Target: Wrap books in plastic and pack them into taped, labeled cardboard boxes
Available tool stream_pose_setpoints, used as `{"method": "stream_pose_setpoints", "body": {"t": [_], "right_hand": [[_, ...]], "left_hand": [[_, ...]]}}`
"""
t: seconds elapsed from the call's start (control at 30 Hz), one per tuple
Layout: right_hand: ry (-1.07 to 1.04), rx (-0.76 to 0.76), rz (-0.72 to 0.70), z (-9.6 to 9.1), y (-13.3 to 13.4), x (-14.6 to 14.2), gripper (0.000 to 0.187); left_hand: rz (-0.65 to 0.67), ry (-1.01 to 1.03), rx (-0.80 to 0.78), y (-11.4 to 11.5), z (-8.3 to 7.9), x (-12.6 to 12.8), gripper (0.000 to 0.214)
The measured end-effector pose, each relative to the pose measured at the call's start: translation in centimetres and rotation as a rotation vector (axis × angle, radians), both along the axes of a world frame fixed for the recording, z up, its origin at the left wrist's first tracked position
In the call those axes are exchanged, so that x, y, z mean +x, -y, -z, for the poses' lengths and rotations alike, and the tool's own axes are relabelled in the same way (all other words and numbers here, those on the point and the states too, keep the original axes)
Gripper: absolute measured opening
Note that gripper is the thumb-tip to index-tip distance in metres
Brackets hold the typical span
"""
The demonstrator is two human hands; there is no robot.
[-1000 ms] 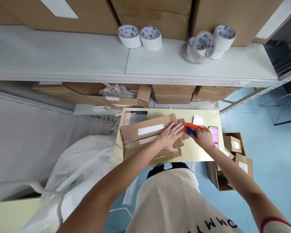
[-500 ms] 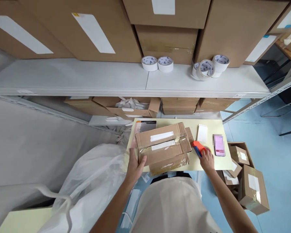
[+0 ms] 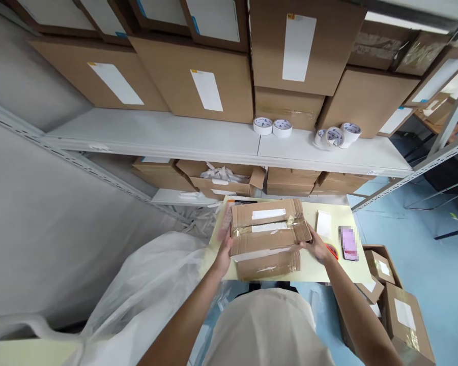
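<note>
Both hands hold a brown cardboard box (image 3: 267, 239) above a pale yellow table (image 3: 351, 269). White labels and clear tape run along its top. My left hand (image 3: 224, 254) grips the box's left end, and my right hand (image 3: 316, 245) grips its right end. Below the near side of this box shows another taped cardboard piece (image 3: 269, 265); whether it is a separate box I cannot tell. Just beyond my right hand, a red tape dispenser (image 3: 332, 250) lies on the table, mostly hidden by the hand and wrist.
White cards (image 3: 323, 223) and a purple phone-like item (image 3: 349, 243) lie on the table's right. A shelf (image 3: 168, 133) with boxes and tape rolls (image 3: 282, 128) stands behind. Boxes fill a carton (image 3: 381, 254) at lower right; translucent plastic sheeting (image 3: 148, 284) hangs at left.
My right hand has let go of the tape dispenser and taken the box's right end. The box has turned slightly straighter. The view has shifted to show more of the upper shelf.
</note>
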State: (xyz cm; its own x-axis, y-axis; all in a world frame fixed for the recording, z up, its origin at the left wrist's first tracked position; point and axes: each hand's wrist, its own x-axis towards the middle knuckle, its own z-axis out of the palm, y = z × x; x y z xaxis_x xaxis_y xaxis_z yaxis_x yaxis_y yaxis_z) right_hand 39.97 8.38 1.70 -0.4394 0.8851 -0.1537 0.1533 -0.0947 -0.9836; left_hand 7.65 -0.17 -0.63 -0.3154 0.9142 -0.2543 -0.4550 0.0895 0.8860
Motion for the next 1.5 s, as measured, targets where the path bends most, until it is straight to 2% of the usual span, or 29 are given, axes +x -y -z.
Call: {"method": "stream_pose_setpoints", "body": {"t": [0.1, 0.17, 0.23, 0.3, 0.37, 0.43, 0.5, 0.6, 0.7, 0.77, 0.93, 1.0, 1.07, 1.2, 1.3, 1.4, 1.5], "right_hand": [[-0.109, 0.042, 0.064, -2.8, -0.1, -0.1, 0.096], [-0.13, 0.059, 0.096, -4.6, -0.1, -0.2, 0.088], [-0.123, 0.044, 0.136, -5.5, 0.1, -0.5, 0.075], [-0.093, 0.012, 0.199, -5.4, 0.5, -0.9, 0.062], [-0.027, -0.034, 0.273, -4.4, 1.0, -1.5, 0.055], [0.074, -0.083, 0.346, -3.0, 1.6, -2.1, 0.056], [0.158, -0.113, 0.406, -1.8, 2.0, -2.7, 0.058], [0.173, -0.097, 0.445, -0.9, 2.5, -3.0, 0.058], [0.137, -0.057, 0.421, -0.6, 3.4, -2.6, 0.057], [0.155, -0.042, 0.39, -0.4, 4.5, -2.1, 0.06], [0.367, 0.014, 0.18, 0.4, 7.7, -1.3, 0.082], [0.383, 0.011, 0.127, 0.0, 8.2, -1.2, 0.084], [0.343, 0.002, 0.154, -1.1, 8.0, -0.7, 0.08], [0.216, -0.035, 0.219, -4.4, 6.5, 0.9, 0.078], [0.085, -0.09, 0.236, -6.0, 5.5, 1.2, 0.075], [0.026, -0.163, 0.328, -5.9, 4.6, 0.5, 0.061], [-0.008, -0.243, 0.457, -5.2, 3.6, -0.2, 0.052]], "left_hand": [[0.028, 0.035, 0.073, -1.1, -2.3, -2.0, 0.084], [0.081, -0.045, 0.113, -2.0, -3.9, -3.3, 0.091], [0.158, -0.179, 0.106, -2.7, -5.2, -4.0, 0.095], [0.229, -0.311, 0.051, -3.3, -5.6, -4.2, 0.095], [0.264, -0.395, -0.019, -3.7, -5.2, -3.8, 0.091], [0.27, -0.428, -0.084, -4.0, -4.2, -3.1, 0.083], [0.278, -0.417, -0.133, -4.3, -3.1, -2.6, 0.078], [0.291, -0.388, -0.164, -4.7, -1.9, -2.4, 0.073], [0.264, -0.453, -0.166, -4.4, -1.3, -3.0, 0.073], [0.261, -0.502, -0.169, -3.3, -1.0, -3.6, 0.077], [0.441, -0.445, -0.166, 0.7, 0.0, -3.8, 0.078], [0.466, -0.422, -0.131, 1.3, 0.0, -3.9, 0.081], [0.427, -0.413, -0.062, 0.9, -0.5, -4.4, 0.088], [0.383, -0.385, 0.024, -1.4, -2.1, -6.1, 0.106], [0.404, -0.46, 0.05, -3.0, -3.0, -6.3, 0.099], [0.444, -0.541, -0.048, -4.0, -2.9, -5.4, 0.091], [0.452, -0.562, -0.177, -4.5, -2.0, -4.8, 0.088]]}}
